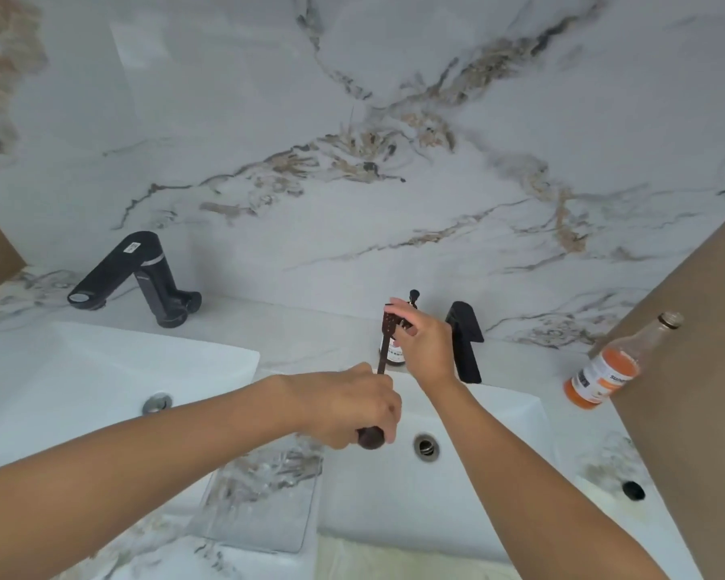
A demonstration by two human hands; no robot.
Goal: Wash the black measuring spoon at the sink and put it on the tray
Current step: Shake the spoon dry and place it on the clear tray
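Both hands grip the measuring spoon (pixel 381 362) over the sink (pixel 499 454): left hand (pixel 344 406) clamped on its bowl, right hand (pixel 423 341) pinching the handle; washing seems underway, then the tray (pixel 264 500) lower centre.

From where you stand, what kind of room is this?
Probably a bathroom or washroom vanity: two white basins, the nearer sink and another, each with a black faucet, set in a marble-look counter and wall.

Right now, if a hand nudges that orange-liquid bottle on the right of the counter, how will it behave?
The glass bottle looks tall and narrow, so it would probably tip rather than slide. It appears uncapped, so a tip would likely spill the orange liquid onto the marble counter. Being roughly half full, it is probably fairly light, and round enough to roll once down.
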